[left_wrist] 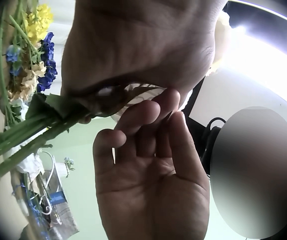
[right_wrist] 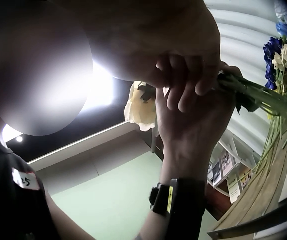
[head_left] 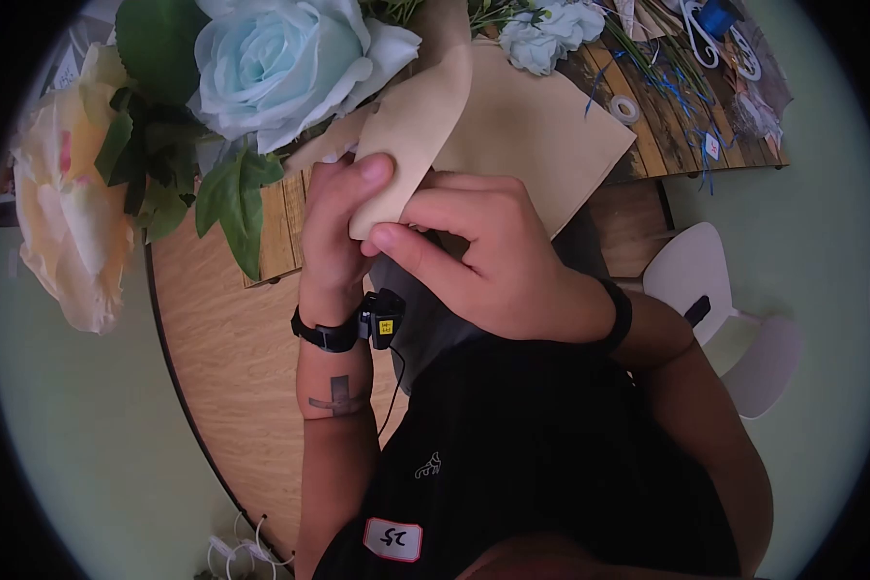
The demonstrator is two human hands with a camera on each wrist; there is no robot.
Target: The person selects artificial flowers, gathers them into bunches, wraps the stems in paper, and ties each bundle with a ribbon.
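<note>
My left hand (head_left: 331, 232) grips a bunch of green flower stems (left_wrist: 38, 132), its thumb lying on a strip of beige wrapping paper (head_left: 411, 145). A large pale blue rose (head_left: 275, 68) and a cream rose (head_left: 72, 193) stand out on the left of the hand, with green leaves (head_left: 237, 208) below the blue one. My right hand (head_left: 503, 256) pinches the lower edge of the paper between thumb and fingers, right beside the left hand. In the right wrist view the stems (right_wrist: 268, 97) come out past the left hand; the paper is mostly hidden there.
More beige paper (head_left: 541, 126) lies on the wooden table (head_left: 271, 227). Light blue flowers (head_left: 546, 39), a tape roll (head_left: 624, 109), a blue ribbon spool (head_left: 717, 17) and loose stems (head_left: 662, 72) lie toward the back right. A white chair (head_left: 691, 271) stands at the right.
</note>
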